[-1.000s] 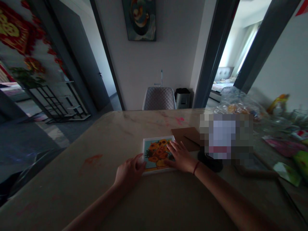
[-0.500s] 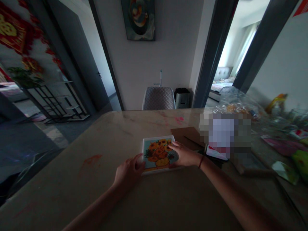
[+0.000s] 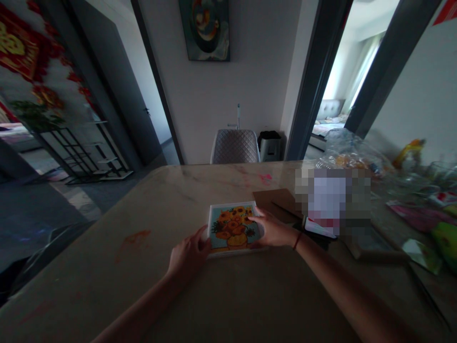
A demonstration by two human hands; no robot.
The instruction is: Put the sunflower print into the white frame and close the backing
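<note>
A white-edged sunflower picture (image 3: pixel 233 227) lies on the table in front of me. It shows orange and yellow flowers in a vase on a pale blue ground. My left hand (image 3: pixel 188 251) grips its left edge near the lower corner, thumb on the near side. At the right edge, my right hand (image 3: pixel 274 229) holds the picture with thumb and forefinger apart and reaching over its face. The undersides of both hands are hidden. Just behind the picture rests a flat brown board (image 3: pixel 274 200), partly covered by a thin dark strip.
The marbled table (image 3: pixel 153 205) has reddish smears. To the right are a pixelated patch, a dark-rimmed tray or frame (image 3: pixel 378 247), a clear plastic bag (image 3: pixel 348 150) and green packaging (image 3: pixel 446 238). A quilted chair (image 3: pixel 236 146) stands beyond the far edge.
The picture and both hands have shifted slightly to the left. My hold on both edges looks the same.
</note>
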